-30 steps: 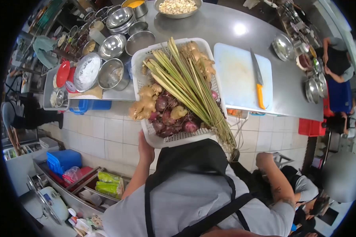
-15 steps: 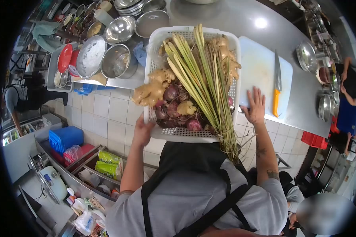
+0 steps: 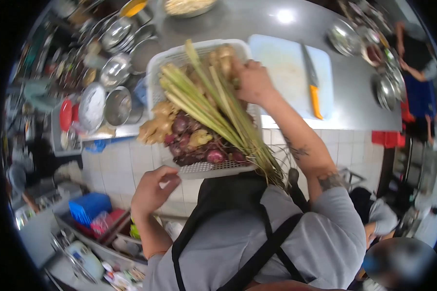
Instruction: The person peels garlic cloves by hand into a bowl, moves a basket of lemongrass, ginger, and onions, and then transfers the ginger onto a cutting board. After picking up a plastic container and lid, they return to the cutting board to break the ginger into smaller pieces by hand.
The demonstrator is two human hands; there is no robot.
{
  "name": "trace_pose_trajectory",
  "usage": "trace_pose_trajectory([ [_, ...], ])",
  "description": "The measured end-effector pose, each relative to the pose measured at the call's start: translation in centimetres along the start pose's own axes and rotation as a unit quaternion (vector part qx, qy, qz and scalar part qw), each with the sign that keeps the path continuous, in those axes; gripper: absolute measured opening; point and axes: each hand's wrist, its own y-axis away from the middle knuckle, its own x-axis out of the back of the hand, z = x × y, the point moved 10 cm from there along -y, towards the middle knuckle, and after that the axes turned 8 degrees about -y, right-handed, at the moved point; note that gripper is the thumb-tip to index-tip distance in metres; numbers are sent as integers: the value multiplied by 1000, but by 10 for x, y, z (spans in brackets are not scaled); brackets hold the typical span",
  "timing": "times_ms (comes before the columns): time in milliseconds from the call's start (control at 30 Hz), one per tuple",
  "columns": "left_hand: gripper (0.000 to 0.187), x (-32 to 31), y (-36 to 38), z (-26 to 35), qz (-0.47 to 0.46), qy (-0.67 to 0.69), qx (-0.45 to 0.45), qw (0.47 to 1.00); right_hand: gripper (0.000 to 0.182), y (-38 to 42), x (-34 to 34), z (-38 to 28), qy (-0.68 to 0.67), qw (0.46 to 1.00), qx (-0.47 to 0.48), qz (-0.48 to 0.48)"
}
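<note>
Both hands have moved since the earlier frame: the left hand [image 3: 148, 194] hangs just beside the basket's [image 3: 152, 72] seven-o'clock corner, fingers half open, seemingly empty; the right hand [image 3: 254, 82] has left the cutting board [image 3: 277, 72] for the two-o'clock side. Between them, lemongrass [image 3: 204, 109] slants from eleven to five. Ginger [image 3: 224, 58] lies at the right fingers' ten o'clock, nearer that hand, long axis roughly twelve to six; those fingers bend, tips hidden, so their grip I cannot tell.

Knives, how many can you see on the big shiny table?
1. The knife with the orange handle lies on the cutting board, right of the basket. More could be hidden among the crowded bowls.
</note>
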Motion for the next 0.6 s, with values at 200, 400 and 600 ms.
trace_pose_trajectory([
  [200,26,-74,-85,203,-11,-149,-451,880,74,8,4,4,-5,1000,-26,14],
  [400,39,-101,-123,182,66,-390,-436,809,72,-3,30,17,-74,996,52,10],
  [600,34,-44,-98,107,141,-351,-313,871,61,23,56,102,-361,924,-126,-11],
])
